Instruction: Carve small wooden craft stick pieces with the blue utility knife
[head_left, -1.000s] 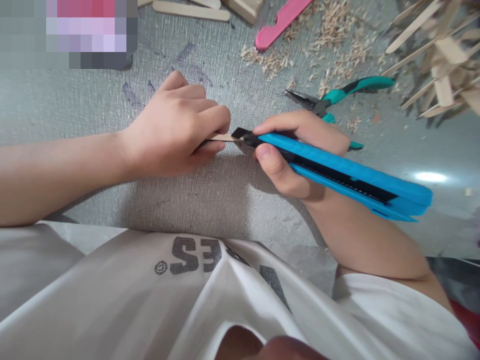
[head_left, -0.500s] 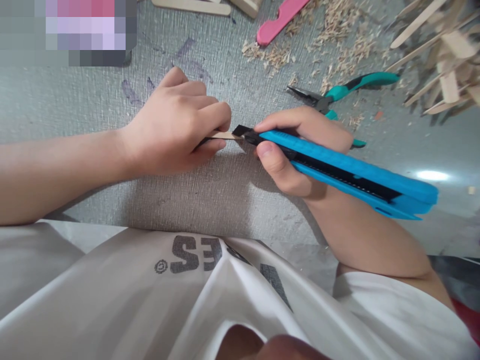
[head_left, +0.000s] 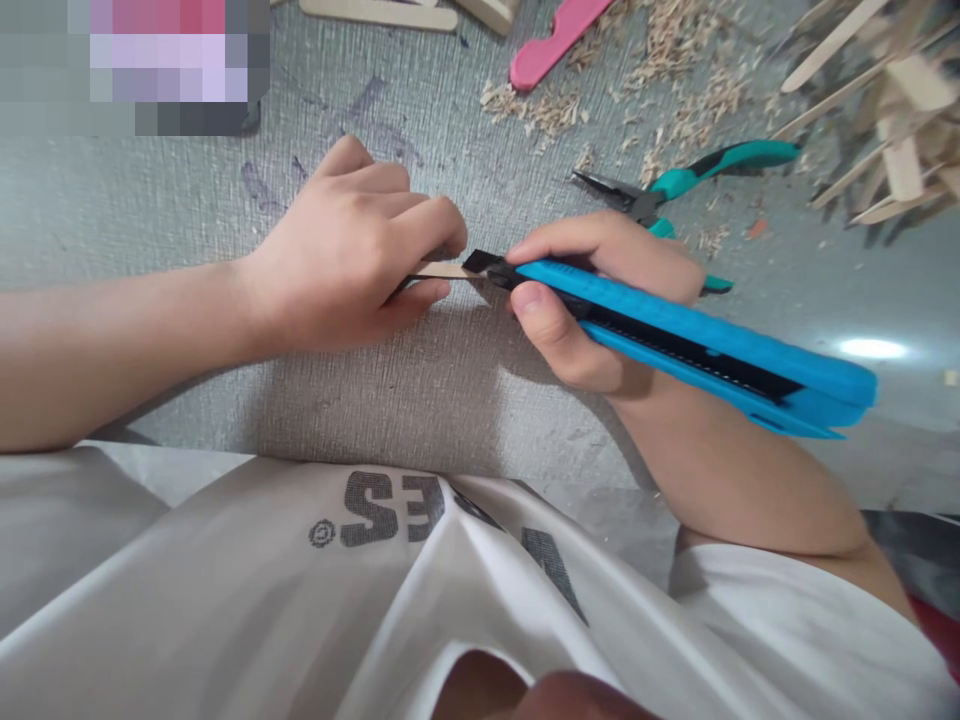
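Note:
My left hand (head_left: 367, 255) is closed around a thin wooden stick (head_left: 442, 270), pinching it close to the table. Only a short end of the stick sticks out past the thumb; the rest is hidden under the fingers. In my right hand (head_left: 592, 300) is a blue utility knife (head_left: 705, 340), gripped near its front with finger and thumb. Its dark blade lies at the stick's exposed end, just to the right of my left fingers. Whether the edge is cutting into the wood is too small to tell.
Behind my right hand lie teal-handled pliers (head_left: 652, 195). Wood shavings (head_left: 690, 80) are scattered further back, beside a pink handle-like piece (head_left: 555, 45). A pile of wooden sticks (head_left: 900, 130) sits at the back right, and another flat stick (head_left: 379, 12) at the back edge.
My left index finger has lifted and stretched slightly toward the blade. The knife and my right hand stay almost where they were.

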